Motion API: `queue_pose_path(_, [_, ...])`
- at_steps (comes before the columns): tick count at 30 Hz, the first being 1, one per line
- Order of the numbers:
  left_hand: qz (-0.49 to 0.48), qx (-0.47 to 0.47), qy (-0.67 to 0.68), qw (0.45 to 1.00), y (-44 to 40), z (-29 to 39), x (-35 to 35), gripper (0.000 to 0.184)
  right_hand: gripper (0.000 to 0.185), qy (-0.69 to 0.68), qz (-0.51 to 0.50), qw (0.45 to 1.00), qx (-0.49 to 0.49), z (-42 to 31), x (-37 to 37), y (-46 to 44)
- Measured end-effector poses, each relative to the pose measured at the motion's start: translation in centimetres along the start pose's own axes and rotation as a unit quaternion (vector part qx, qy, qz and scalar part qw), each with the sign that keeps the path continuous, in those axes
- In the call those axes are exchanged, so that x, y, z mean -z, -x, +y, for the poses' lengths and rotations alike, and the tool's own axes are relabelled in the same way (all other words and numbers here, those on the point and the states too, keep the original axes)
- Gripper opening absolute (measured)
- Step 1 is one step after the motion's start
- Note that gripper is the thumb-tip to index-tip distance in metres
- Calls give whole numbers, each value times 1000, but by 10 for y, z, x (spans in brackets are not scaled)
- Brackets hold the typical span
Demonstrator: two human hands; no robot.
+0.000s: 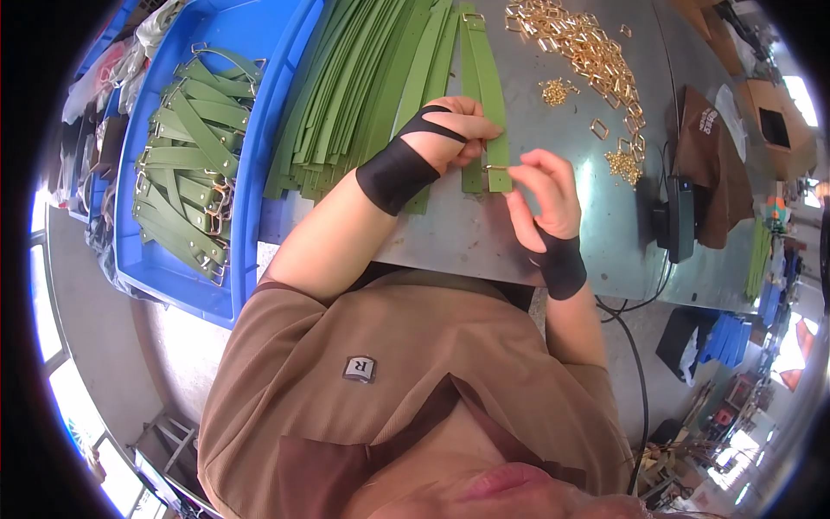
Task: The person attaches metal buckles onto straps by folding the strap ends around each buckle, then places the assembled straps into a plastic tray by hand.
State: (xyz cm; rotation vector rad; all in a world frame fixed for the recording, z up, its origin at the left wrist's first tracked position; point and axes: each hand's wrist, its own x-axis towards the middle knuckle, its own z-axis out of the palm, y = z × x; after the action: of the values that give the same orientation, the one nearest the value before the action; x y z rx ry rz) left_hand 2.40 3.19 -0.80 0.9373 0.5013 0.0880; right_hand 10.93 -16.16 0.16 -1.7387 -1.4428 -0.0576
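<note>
A green strap (486, 73) lies lengthwise on the metal table, with a gold rectangular buckle at its far end. My left hand (454, 137), in a black wrist wrap, is closed on the strap, fingers curled and thumb pressed along it. My right hand (550, 197), also wrapped in black, pinches at the strap's near end, where a metal ring (496, 168) sits across it. Whether a small stud is between those fingertips is hidden. Just left of my left hand, a pile of flat green straps (354, 82) lies in a fanned row.
Beyond my right hand are loose gold rectangular rings (571, 39) and small piles of gold studs (624, 166). A blue tray (251, 186) at the left holds buckled green straps (186, 160). A black box (681, 221) with cables and brown cloth (711, 164) lie at the right.
</note>
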Motion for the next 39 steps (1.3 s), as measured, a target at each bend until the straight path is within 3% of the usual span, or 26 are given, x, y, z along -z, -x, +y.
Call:
queue_pose_path(4, [0,-14,-29,999,-1,-1,5,13,33,-41,-45,998,15,13,3,-10])
queue_pose_path(5, [-2,-31,-50,998,0,-1,5,13,23,-129,-36,991,-26,10,2,-12])
queue_pose_path(6, [-5,-46,-71,996,1,-2,4,14,23,-131,-35,990,-27,9,3,-16])
queue_pose_path(8, [18,-68,-106,992,4,-2,-2,14,14,-179,-85,967,-163,12,4,-23])
queue_pose_path(10, [41,-93,-140,985,6,0,-7,15,11,-260,-54,943,-199,13,-7,-24])
queue_pose_path(12, [68,-124,-159,977,8,1,-8,16,10,-395,-57,840,-368,11,-11,-26])
queue_pose_path(16, [51,-121,-184,974,6,2,-3,17,10,-333,-10,882,-333,15,-25,-25])
queue_pose_path(19, [23,-66,-120,990,7,5,1,19,11,-299,17,899,-319,9,-27,-29])
queue_pose_path(23, [7,-69,-149,986,11,9,-5,19,11,-320,53,894,-309,15,-34,-26])
queue_pose_path(25, [34,-57,-126,990,7,5,-3,18,10,-354,32,868,-346,15,-33,-27])
queue_pose_path(29, [43,-47,-106,992,8,4,-2,17,17,-441,16,839,-319,19,-30,-20])
queue_pose_path(35, [70,-70,-134,986,6,0,-3,20,16,-500,51,782,-369,22,-35,-24])
queue_pose_path(39, [58,-61,-119,989,9,3,-6,20,13,-480,19,784,-393,24,-30,-26])
